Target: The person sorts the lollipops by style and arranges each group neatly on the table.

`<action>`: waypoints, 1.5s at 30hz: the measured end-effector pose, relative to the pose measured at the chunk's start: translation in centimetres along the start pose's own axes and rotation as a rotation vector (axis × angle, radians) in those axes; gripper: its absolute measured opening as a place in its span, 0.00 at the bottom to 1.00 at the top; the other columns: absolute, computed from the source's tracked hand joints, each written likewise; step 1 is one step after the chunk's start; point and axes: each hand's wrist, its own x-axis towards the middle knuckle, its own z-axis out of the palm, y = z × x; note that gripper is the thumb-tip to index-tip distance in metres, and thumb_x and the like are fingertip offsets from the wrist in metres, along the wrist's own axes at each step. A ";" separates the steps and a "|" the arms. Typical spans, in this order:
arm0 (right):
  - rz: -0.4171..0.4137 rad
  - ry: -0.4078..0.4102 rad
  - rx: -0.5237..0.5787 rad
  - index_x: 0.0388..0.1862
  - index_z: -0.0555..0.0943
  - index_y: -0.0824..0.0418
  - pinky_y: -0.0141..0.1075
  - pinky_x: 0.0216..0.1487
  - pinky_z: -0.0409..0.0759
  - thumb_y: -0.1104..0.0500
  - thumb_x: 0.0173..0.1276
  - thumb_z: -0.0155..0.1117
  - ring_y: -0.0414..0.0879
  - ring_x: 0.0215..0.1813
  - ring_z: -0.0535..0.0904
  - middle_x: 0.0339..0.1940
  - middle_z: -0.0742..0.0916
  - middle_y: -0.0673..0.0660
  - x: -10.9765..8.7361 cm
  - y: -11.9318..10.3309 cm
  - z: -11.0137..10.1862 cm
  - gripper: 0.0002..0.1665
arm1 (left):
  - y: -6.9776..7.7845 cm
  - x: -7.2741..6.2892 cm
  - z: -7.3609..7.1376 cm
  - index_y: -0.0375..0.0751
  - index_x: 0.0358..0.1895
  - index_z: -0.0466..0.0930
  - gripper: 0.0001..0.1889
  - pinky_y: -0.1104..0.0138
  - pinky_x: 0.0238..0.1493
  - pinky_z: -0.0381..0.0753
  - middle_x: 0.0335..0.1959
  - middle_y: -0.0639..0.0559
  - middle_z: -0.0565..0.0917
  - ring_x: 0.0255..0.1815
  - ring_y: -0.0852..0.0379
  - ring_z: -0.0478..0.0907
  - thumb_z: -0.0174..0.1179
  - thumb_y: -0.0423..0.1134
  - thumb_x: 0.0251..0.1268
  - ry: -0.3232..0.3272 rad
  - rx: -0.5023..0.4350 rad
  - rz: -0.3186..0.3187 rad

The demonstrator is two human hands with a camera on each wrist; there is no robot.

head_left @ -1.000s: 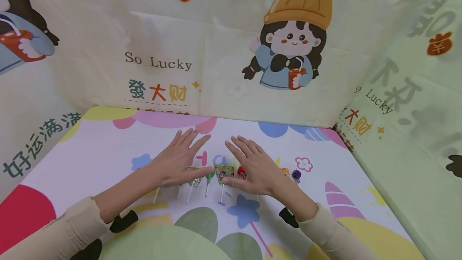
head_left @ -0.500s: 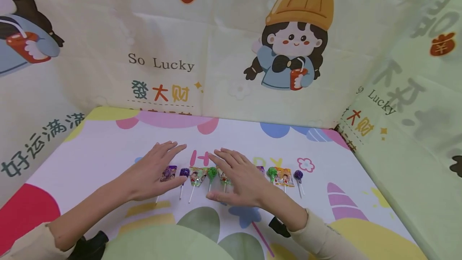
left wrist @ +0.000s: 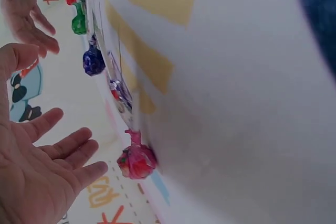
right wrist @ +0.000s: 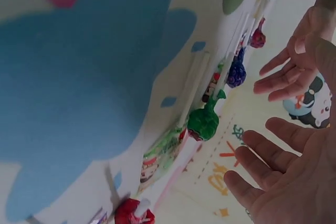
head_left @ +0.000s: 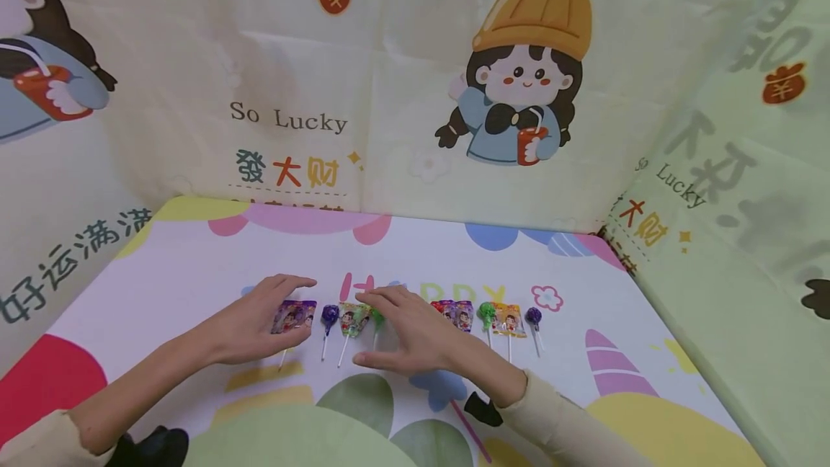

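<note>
A row of wrapped lollipops lies across the table, sticks toward me. My left hand (head_left: 256, 319) is over the row's left end, fingers spread, beside a flat purple-wrapped lollipop (head_left: 297, 317). In the left wrist view a pink round lollipop (left wrist: 136, 162) lies near its fingertips. My right hand (head_left: 411, 334) hovers over the middle of the row, palm facing left, hiding several lollipops. The right wrist view has a green round lollipop (right wrist: 203, 123) and a red one (right wrist: 131, 212) near it. Between the hands are a dark purple round lollipop (head_left: 330, 316) and a flat green-wrapped one (head_left: 353, 318). Both hands hold nothing.
Right of my right hand, the row continues with a green round lollipop (head_left: 486, 314), an orange-wrapped flat one (head_left: 508, 320) and a purple round one (head_left: 534, 317). A printed cloth wall (head_left: 402, 92) rises behind the colourful table (head_left: 558, 373).
Both hands have moved left and closer to me, the left one farther. Lollipops at the right end and between the hands have come into sight. The lollipops themselves stay in place.
</note>
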 end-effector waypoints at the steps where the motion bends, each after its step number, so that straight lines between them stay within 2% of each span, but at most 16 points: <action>1: 0.006 -0.007 0.012 0.80 0.64 0.49 0.49 0.72 0.70 0.30 0.67 0.63 0.46 0.75 0.67 0.76 0.72 0.51 0.2 0.0 0.1 0.50 | -0.2 0.0 0.0 0.46 0.72 0.69 0.36 0.40 0.59 0.78 0.70 0.39 0.71 0.65 0.40 0.71 0.68 0.54 0.63 -0.007 -0.004 -0.002; 8: 0.058 -0.048 0.069 0.78 0.67 0.52 0.46 0.69 0.74 0.35 0.67 0.68 0.48 0.72 0.70 0.72 0.75 0.55 1.6 0.2 0.7 0.46 | -1.5 0.4 0.0 0.44 0.69 0.70 0.37 0.36 0.63 0.72 0.68 0.39 0.72 0.68 0.37 0.70 0.72 0.47 0.56 -0.069 -0.016 0.006; 14: 0.062 -0.058 0.089 0.75 0.71 0.54 0.46 0.71 0.73 0.40 0.65 0.72 0.50 0.73 0.70 0.71 0.77 0.55 2.6 0.6 1.1 0.43 | -2.7 0.7 -0.1 0.39 0.67 0.71 0.37 0.38 0.64 0.72 0.63 0.42 0.77 0.65 0.39 0.72 0.75 0.45 0.53 -0.081 -0.038 0.087; 17: 0.066 -0.068 0.095 0.74 0.72 0.54 0.46 0.71 0.72 0.42 0.65 0.73 0.49 0.73 0.70 0.70 0.79 0.54 3.0 0.7 1.3 0.42 | -3.0 0.8 -0.2 0.39 0.66 0.72 0.37 0.39 0.64 0.72 0.62 0.44 0.78 0.62 0.42 0.74 0.76 0.46 0.52 -0.097 -0.039 0.104; 25: 0.050 -0.073 0.090 0.69 0.76 0.55 0.40 0.71 0.72 0.45 0.64 0.75 0.46 0.71 0.72 0.67 0.81 0.51 4.1 1.1 2.0 0.37 | -3.5 1.3 -0.1 0.38 0.63 0.75 0.37 0.40 0.65 0.72 0.60 0.46 0.79 0.61 0.43 0.75 0.77 0.49 0.49 -0.155 -0.045 0.089; 33: 0.049 -0.090 0.099 0.67 0.78 0.57 0.38 0.71 0.71 0.48 0.65 0.75 0.45 0.69 0.74 0.65 0.83 0.51 4.4 1.1 2.2 0.34 | -3.8 1.6 0.1 0.39 0.60 0.78 0.35 0.44 0.63 0.75 0.56 0.51 0.79 0.56 0.50 0.75 0.79 0.48 0.47 -0.166 -0.011 0.103; 45: 0.041 -0.094 0.104 0.65 0.80 0.56 0.37 0.69 0.72 0.49 0.65 0.75 0.44 0.66 0.75 0.62 0.84 0.51 4.5 1.2 2.3 0.31 | -3.8 1.9 0.2 0.42 0.56 0.81 0.29 0.44 0.63 0.75 0.55 0.51 0.78 0.56 0.50 0.74 0.78 0.44 0.48 -0.187 -0.025 0.080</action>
